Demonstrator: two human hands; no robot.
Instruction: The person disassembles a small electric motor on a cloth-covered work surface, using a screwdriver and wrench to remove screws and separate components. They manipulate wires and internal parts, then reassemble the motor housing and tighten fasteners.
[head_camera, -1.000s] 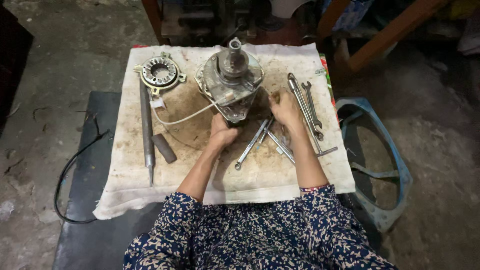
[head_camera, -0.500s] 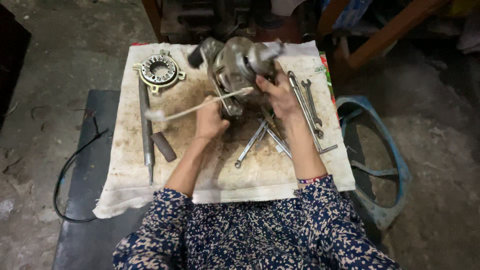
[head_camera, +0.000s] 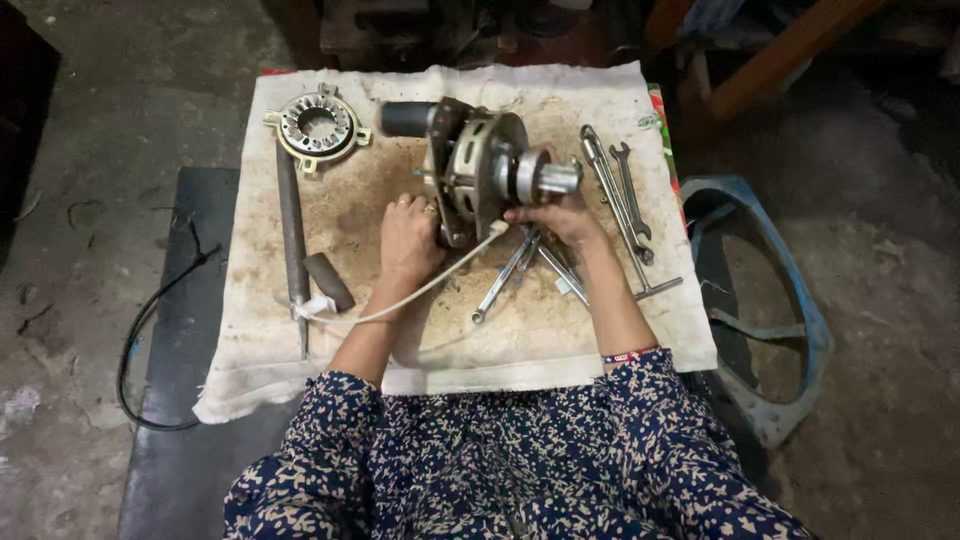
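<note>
A grey metal motor assembly lies tipped on its side on a stained white cloth, its shaft pointing right. My left hand grips its left lower edge. My right hand holds it under the shaft end. A white cable runs from the motor down left to a small white plug. Under my right hand lie crossed wrenches.
A round stator ring sits at the cloth's far left corner. A long metal bar and a short dark cylinder lie left. More spanners lie right. A blue fan frame rests on the floor, a black cord left.
The motor stood upright with its shaft up, then both hands lifted and tipped it; now it lies on its side, shaft to the right, still held by both hands.
</note>
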